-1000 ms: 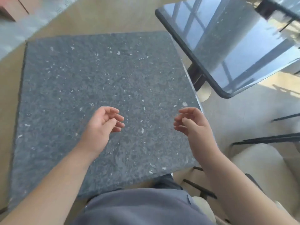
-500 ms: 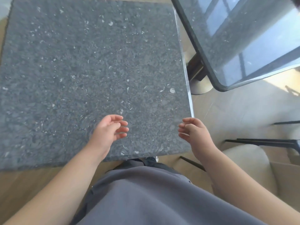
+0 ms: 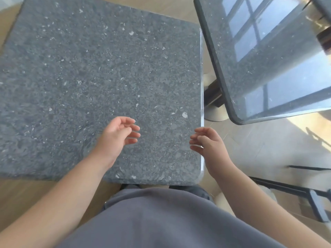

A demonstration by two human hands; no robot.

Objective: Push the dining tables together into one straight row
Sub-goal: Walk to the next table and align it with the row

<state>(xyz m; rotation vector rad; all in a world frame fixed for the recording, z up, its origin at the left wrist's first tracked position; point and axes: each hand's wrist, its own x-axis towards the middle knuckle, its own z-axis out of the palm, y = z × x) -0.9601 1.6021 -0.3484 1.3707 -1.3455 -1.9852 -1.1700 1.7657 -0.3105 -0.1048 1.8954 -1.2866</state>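
Stone table (image 3: 100, 72) beside glossy table (image 3: 268, 56)

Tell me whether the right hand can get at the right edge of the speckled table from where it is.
Probably yes. The right hand hovers at the right edge of the speckled table, fingers loosely curled and empty, with only bare floor beside it.

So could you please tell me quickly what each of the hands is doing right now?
Left hand: open, fingers loosely curled, holding nothing, over the table.
Right hand: open, holding nothing, at the table's right edge.
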